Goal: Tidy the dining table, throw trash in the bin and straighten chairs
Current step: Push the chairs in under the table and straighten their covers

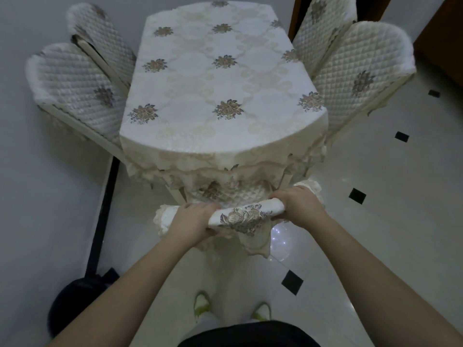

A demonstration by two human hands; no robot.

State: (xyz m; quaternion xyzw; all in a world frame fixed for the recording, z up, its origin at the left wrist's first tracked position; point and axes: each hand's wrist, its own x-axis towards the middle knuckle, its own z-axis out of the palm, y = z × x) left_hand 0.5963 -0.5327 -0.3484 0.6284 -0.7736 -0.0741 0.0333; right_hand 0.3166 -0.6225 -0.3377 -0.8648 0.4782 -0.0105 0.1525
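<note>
The dining table (220, 83) wears a cream cloth with embroidered flowers, and nothing lies on its top. At its near end stands a chair (240, 216) in a quilted cream cover, its seat tucked under the cloth's hem. My left hand (193, 219) grips the left part of the chair's top rail. My right hand (298, 204) grips the right part of the same rail. An embroidered flower on the cover shows between the two hands.
Two covered chairs (75, 88) lean against the table's left side, two more (358, 73) against its right. A black pole (102, 211) with a dark rounded base (72, 304) stands on the floor at left. White tiles with small black squares (292, 281) spread to the right.
</note>
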